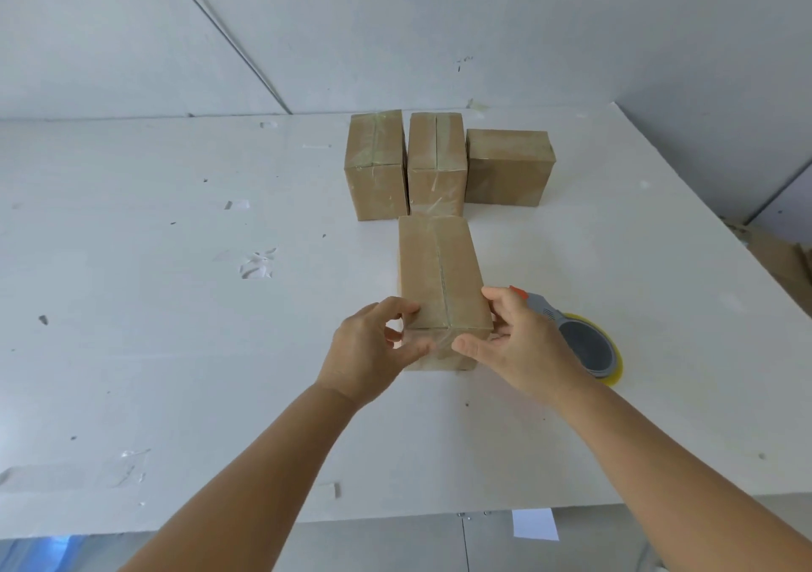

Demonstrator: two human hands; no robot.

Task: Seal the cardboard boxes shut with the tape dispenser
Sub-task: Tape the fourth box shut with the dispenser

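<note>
Your near box (439, 273) lies on the bench (175, 308) straight ahead of you, its long axis running away from you toward the three boxes at the back: the left box (375, 167), the middle box (436, 163) and the right box (507, 167). The far end of the near box sits just short of the middle box.

Your left hand (373, 352) grasps the near left corner of that box, fingers curled over the top edge and thumb on the front face. Your right hand (514, 343) grasps the near right corner the same way, thumb pressed on the front face where clear tape seems to fold down over the edge. You look to be smoothing that tape end flat.

The dispenser (580, 343) lies on the bench just right of the box, partly hidden behind your right hand, its handle pointing away and to the left. Your right hand is by far the nearer to it, so that hand should take it up. The centre seam runs lengthwise, so any next strip would follow the long axis, pulled toward you or pushed away.
</note>
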